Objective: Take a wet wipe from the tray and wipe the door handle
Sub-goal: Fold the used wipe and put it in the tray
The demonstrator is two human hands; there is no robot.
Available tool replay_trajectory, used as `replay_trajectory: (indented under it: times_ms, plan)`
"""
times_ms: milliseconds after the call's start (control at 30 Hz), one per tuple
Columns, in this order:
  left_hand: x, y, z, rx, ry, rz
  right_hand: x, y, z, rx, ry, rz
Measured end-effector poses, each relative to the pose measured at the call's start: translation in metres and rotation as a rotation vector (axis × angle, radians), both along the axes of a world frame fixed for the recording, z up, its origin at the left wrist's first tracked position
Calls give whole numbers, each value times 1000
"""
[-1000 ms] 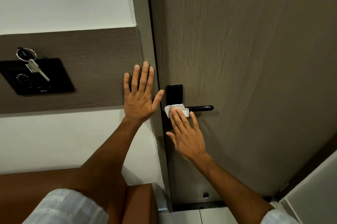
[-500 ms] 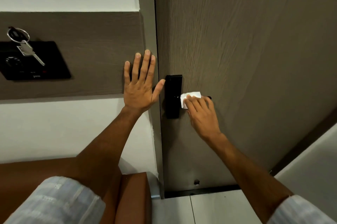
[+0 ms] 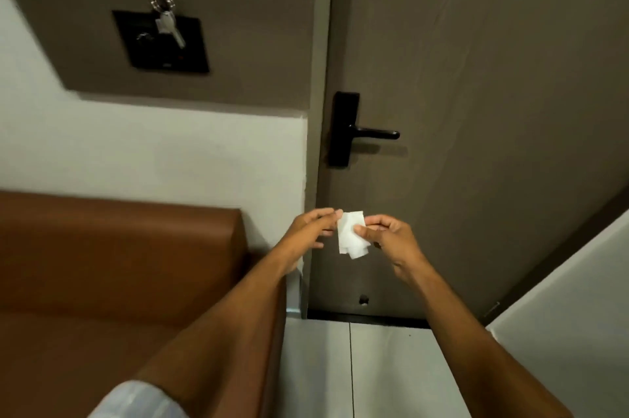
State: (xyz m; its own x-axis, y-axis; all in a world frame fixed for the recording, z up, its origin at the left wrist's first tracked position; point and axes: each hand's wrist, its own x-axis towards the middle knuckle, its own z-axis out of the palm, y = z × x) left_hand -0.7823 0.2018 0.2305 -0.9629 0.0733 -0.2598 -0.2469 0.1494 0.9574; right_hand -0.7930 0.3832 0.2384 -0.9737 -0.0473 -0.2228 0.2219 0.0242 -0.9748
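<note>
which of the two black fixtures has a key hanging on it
The black wall panel left of the door carries the key; the black door handle is bare.

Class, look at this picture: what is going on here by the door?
A person stands facing a closed door and holds a white wet wipe between both hands, the left hand and the right hand each pinching a side. The wipe is held below the black door handle, not touching it. A key hangs on a dark wall panel to the left, above a brown seat.
</note>
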Motion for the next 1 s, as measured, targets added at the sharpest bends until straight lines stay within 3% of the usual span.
replay_trajectory:
  times_ms: [100, 300, 600, 833, 1000]
  plan:
    - [74, 4, -20, 22, -54, 9, 65, 2, -21, -47, -53, 68]
    - [257, 4, -58, 52, -55, 303, 205, -9, -70, 10, -146, 257]
    - [494, -43, -113, 80, -229, 719, 397, -97, -120, 258, -214, 627]
    - [699, -105, -165, -229, -391, 938, 589, -202, -191, 388, -203, 934]
    - [805, -165, -233, -340, -476, 1057, 700, -290, -253, 474, -142, 962]
